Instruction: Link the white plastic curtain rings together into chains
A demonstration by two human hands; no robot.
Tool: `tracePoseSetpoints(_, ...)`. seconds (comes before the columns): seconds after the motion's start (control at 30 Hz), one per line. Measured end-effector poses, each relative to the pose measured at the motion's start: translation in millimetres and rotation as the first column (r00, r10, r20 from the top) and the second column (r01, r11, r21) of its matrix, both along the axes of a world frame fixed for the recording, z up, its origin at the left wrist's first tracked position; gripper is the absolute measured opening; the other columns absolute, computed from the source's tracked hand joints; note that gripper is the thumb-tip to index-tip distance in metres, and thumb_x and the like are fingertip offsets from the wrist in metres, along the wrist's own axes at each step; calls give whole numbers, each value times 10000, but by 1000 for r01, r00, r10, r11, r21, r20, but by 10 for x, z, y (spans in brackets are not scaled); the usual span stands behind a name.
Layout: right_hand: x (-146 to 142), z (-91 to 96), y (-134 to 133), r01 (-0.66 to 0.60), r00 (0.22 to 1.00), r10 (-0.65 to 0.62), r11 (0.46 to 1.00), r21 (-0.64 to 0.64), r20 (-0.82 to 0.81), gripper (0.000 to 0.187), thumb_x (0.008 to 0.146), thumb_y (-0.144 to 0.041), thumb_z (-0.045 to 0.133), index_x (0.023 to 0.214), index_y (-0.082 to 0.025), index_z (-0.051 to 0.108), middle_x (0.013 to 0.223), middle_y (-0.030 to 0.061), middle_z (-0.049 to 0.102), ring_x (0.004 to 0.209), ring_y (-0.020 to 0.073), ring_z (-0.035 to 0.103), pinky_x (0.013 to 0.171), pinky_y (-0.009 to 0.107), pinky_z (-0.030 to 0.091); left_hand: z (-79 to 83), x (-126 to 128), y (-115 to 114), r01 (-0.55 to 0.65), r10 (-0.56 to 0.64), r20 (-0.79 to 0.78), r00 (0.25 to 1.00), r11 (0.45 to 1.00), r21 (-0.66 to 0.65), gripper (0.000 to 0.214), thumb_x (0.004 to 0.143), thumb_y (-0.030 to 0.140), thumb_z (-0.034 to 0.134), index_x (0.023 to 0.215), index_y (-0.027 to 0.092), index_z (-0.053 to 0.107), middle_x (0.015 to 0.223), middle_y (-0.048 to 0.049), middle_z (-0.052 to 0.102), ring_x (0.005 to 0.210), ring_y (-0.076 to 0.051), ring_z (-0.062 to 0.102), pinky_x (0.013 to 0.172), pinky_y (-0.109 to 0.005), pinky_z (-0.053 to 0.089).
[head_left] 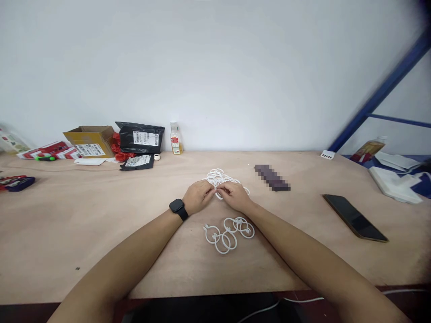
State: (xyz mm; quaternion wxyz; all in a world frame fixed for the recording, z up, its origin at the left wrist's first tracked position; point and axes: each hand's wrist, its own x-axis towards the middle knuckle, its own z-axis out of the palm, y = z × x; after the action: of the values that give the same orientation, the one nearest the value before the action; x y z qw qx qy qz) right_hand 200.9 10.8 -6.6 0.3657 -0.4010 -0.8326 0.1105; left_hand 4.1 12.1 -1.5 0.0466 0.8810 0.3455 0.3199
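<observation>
Directly in front of me, my left hand (198, 196) and my right hand (235, 195) meet fingertip to fingertip, both closed in a pinch. Between them is a white curtain ring (219, 196), mostly covered by the fingers; its exact grip points are hidden. Just behind the hands lies a pile of similar white rings (217, 172), partly hidden by them. Closer to me, between my forearms, several white rings with small clips (222, 252) lie loosely overlapping on the wooden table (161, 269). A black watch (178, 207) is on my left wrist.
On the right lie a phone (355, 217) and a pixelated dark item (272, 177). Along the wall stand a cardboard box (88, 139), a black parcel bag (141, 137) and a bottle (175, 139). A blue metal frame (380, 85) rises at right.
</observation>
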Motion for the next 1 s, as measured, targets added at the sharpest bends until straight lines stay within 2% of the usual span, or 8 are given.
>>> tracePoseSetpoints(0.13, -9, -5, -15, -40, 998, 39, 999, 10, 42, 154, 904, -217, 528, 890, -207, 680, 832, 28, 710, 769, 160, 629, 717, 280, 442, -3, 16, -10, -10, 10, -32, 999, 1000, 22, 230, 925, 295, 424, 799, 184, 581, 779, -60, 598, 760, -177, 545, 742, -312, 429)
tracePoseSetpoints(0.37, 10, 18, -17, 15, 1000, -15, 1000, 17, -22, 148, 892, -230, 541, 916, -218, 686, 855, 25, 717, 782, 166, 630, 726, 283, 447, -23, 0, 19, -68, 69, -28, 997, 997, 30, 249, 945, 296, 391, 789, 185, 549, 784, -59, 585, 753, -179, 527, 717, -311, 416)
tracePoseSetpoints(0.57, 23, 21, -29, -59, 998, 57, 997, 55, 34, 232, 887, -412, 576, 932, -205, 671, 815, 34, 672, 725, 159, 586, 696, 284, 438, -34, -6, 16, -59, 59, -9, 998, 998, 33, 260, 963, 293, 365, 812, 180, 543, 795, -61, 581, 763, -183, 527, 728, -316, 420)
tracePoseSetpoints(0.7, 21, 4, -25, -128, 989, 118, 985, 114, 89, 237, 931, -386, 508, 907, -213, 667, 856, 54, 643, 818, 172, 585, 734, 289, 447, -18, -14, 10, -52, 52, 35, 998, 999, -5, 258, 967, 314, 383, 837, 182, 564, 813, -59, 601, 778, -178, 549, 733, -306, 430)
tracePoseSetpoints(0.8, 9, 25, -34, -79, 996, 73, 989, 126, 45, 193, 922, -347, 530, 917, -217, 673, 919, 61, 644, 849, 176, 589, 759, 299, 461, -11, -24, 20, -75, 77, 78, 994, 997, -26, 233, 958, 321, 423, 877, 184, 594, 824, -50, 630, 774, -171, 568, 729, -302, 426)
tracePoseSetpoints(0.9, 2, 76, -62, 43, 996, -32, 989, 144, -82, 163, 868, -317, 609, 975, -215, 676, 981, 72, 649, 831, 184, 595, 749, 311, 478, -20, -35, 49, -146, 146, 109, 983, 989, -10, 198, 941, 294, 461, 901, 182, 620, 833, -45, 653, 771, -169, 579, 744, -311, 418)
tracePoseSetpoints(1.0, 18, 127, -94, 87, 989, -71, 988, 130, -126, 117, 865, -237, 589, 920, -211, 688, 883, 53, 674, 782, 174, 604, 724, 299, 475, -39, -41, 85, -210, 214, 145, 966, 977, -41, 179, 914, 269, 494, 858, 174, 636, 800, -37, 663, 730, -159, 579, 711, -298, 420)
